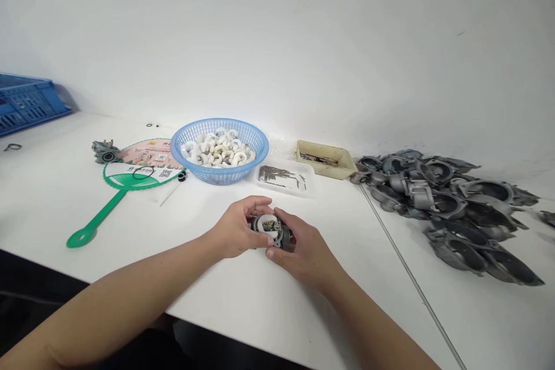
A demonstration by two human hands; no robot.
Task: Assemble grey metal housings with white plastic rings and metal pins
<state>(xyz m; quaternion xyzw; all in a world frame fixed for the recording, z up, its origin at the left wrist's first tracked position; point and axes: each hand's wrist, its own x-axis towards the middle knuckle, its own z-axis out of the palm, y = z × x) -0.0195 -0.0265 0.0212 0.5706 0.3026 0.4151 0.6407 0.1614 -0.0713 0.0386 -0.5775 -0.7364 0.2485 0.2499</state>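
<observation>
Between both hands, just over the white table's middle, is a grey metal carburetor body (284, 236). A white ring-shaped float (263, 223) sits in its upward-facing side, with brass-coloured parts showing inside the ring. My left hand (240, 230) grips it from the left, its thumb on the float's lower edge. My right hand (306, 245) is wrapped round the right side, thumb at the near edge. Beyond the hands stands a blue plastic basket (219, 176) full of white floats. Beside it, a shallow white tray (307, 171) holds thin metal pins.
A cream bin (347, 169) with slim metal pieces is against the wall. Grey carburetor bodies (437, 202) are heaped at the right. On the left lie a green-handled fan (102, 214), another carburetor (105, 151) and a blue crate (32, 107). A seam (407, 269) crosses the table.
</observation>
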